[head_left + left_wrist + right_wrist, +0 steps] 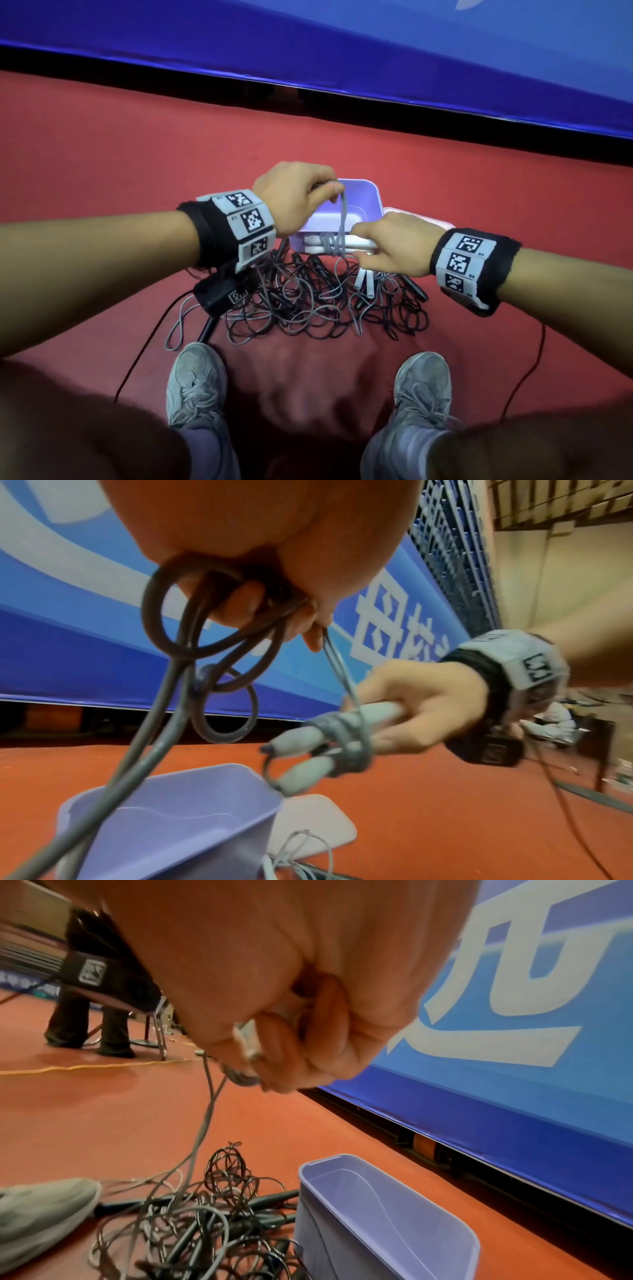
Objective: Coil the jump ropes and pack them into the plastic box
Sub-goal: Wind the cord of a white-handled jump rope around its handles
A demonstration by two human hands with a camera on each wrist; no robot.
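A lilac plastic box [368, 200] stands open on the red floor, with nothing visible inside it. Over its near rim my right hand [363, 247] grips two white rope handles [356, 244] side by side, grey cord [331, 245] wound round them. My left hand [325, 192], higher and to the left, pinches loops of the same grey cord [205, 620], which runs taut down to the handles [308, 741]. The right hand [421, 710] holds them level above the box [171, 818]. A tangle of black and grey ropes [325, 305] lies between the box and my feet.
A pale lid [424, 217] lies right of the box. A blue banner wall [376, 51] with a dark gap beneath runs behind it. My grey shoes [197, 380] stand near the tangle [212, 1218]. Thin black cables trail on the floor. A seated person's legs [85, 1020] show far off.
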